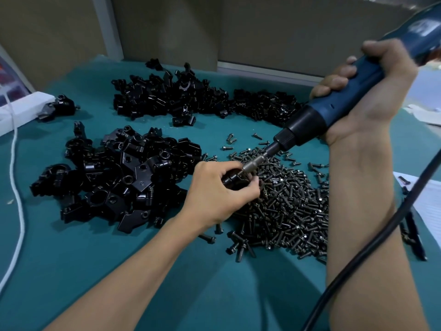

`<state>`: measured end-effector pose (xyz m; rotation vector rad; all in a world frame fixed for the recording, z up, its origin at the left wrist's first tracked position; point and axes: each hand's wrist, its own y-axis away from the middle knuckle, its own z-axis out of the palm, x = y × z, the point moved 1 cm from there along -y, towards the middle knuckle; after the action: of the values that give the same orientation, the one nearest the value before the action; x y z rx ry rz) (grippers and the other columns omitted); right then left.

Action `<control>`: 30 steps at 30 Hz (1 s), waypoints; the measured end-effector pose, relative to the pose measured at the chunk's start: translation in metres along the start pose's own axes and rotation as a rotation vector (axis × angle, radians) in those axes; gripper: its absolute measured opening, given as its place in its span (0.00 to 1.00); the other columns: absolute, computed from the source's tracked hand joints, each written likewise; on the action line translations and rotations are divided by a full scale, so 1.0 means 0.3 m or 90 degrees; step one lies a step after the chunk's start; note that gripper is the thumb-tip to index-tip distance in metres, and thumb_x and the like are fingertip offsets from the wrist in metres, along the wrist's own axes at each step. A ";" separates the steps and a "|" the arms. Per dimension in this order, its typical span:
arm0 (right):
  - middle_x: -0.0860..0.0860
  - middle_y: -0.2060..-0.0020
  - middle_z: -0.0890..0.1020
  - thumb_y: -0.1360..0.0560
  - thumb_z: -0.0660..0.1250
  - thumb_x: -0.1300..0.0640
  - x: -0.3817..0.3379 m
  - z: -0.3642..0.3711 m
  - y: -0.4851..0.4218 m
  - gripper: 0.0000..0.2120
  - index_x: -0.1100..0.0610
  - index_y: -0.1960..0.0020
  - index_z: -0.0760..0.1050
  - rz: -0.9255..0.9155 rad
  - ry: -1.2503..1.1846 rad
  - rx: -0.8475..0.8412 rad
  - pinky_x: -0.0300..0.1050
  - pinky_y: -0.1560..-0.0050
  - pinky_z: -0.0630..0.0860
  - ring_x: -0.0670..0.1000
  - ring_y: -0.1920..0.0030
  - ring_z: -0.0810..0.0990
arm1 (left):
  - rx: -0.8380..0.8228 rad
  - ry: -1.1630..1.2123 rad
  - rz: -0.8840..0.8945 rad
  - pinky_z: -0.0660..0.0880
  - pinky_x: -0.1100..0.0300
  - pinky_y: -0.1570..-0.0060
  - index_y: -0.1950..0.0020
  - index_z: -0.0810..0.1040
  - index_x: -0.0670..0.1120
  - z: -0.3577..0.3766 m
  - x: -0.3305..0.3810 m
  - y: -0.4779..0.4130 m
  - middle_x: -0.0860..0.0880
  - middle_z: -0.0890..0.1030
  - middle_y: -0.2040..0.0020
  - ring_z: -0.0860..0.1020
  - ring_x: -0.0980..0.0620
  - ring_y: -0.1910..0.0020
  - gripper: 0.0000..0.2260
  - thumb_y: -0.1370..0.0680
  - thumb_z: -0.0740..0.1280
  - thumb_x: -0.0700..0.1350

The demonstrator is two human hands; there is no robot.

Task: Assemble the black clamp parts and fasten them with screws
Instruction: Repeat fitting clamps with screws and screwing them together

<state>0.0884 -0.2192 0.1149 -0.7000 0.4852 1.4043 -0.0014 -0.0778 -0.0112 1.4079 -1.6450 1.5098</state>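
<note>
The person's left grip is clenched round a black clamp assembly, pinning it low over the edge of the screw pile on the teal worktop. This looks meant to brace the part against the driver's twist and keep fresh screws within reach. The right grip is wrapped round the blue body of an electric screwdriver, which slants down from the upper right so that its bit meets the top of the clamp, probably in line with the screw hole. The fastening step appears to be in hand. The screw itself is hidden between the bit and the fingers, so whether it is seated or only started cannot be told, and most of the clamp is also covered by the palm. A near heap of clamp parts lies just left of the held piece, and a far heap lies behind it, both within arm's reach as stock. One lone clamp sits apart at the far left, touching a white block, perhaps a power strip, which is cut off by the frame. The driver's black cable trails across the right forearm and out of the frame at the bottom. A white cord runs along the left edge, and papers at the right are only partly shown.
</note>
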 end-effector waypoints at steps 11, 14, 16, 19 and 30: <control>0.47 0.74 0.68 0.26 0.63 0.58 -0.001 0.011 0.010 0.11 0.55 0.66 0.66 0.039 0.018 0.024 0.37 0.73 0.65 0.46 0.76 0.66 | 0.123 -0.178 0.153 0.65 0.67 0.73 0.63 0.82 0.43 -0.017 -0.009 -0.003 0.54 0.73 0.75 0.69 0.54 0.78 0.07 0.28 0.73 0.45; 0.47 0.74 0.68 0.26 0.63 0.57 0.002 0.006 0.007 0.11 0.55 0.66 0.66 0.044 0.004 0.030 0.37 0.73 0.65 0.46 0.76 0.66 | 0.130 -0.170 0.153 0.64 0.66 0.74 0.64 0.82 0.43 -0.016 -0.003 -0.002 0.54 0.73 0.76 0.68 0.55 0.79 0.07 0.28 0.73 0.45; 0.47 0.74 0.68 0.26 0.63 0.57 0.001 0.008 0.011 0.11 0.55 0.66 0.66 0.044 0.001 0.025 0.37 0.74 0.65 0.46 0.76 0.66 | 0.130 -0.175 0.153 0.66 0.64 0.75 0.64 0.82 0.43 -0.017 -0.005 -0.003 0.53 0.73 0.76 0.69 0.54 0.79 0.07 0.28 0.73 0.45; 0.47 0.74 0.68 0.26 0.63 0.57 0.005 0.010 0.006 0.11 0.55 0.66 0.66 0.038 0.007 0.022 0.37 0.74 0.66 0.46 0.76 0.66 | 0.126 -0.180 0.155 0.68 0.63 0.75 0.64 0.82 0.43 -0.020 -0.009 -0.002 0.52 0.74 0.75 0.71 0.51 0.79 0.07 0.28 0.73 0.45; 0.47 0.74 0.68 0.26 0.62 0.57 0.017 0.006 0.003 0.11 0.55 0.66 0.67 0.053 -0.013 0.021 0.37 0.74 0.66 0.46 0.77 0.66 | 0.140 -0.194 0.163 0.64 0.66 0.74 0.63 0.82 0.43 -0.019 -0.020 0.000 0.53 0.73 0.76 0.67 0.55 0.79 0.07 0.28 0.73 0.45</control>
<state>0.0880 -0.2142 0.1126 -0.6445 0.5262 1.4768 -0.0007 -0.0704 -0.0149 1.6633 -1.9525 1.7300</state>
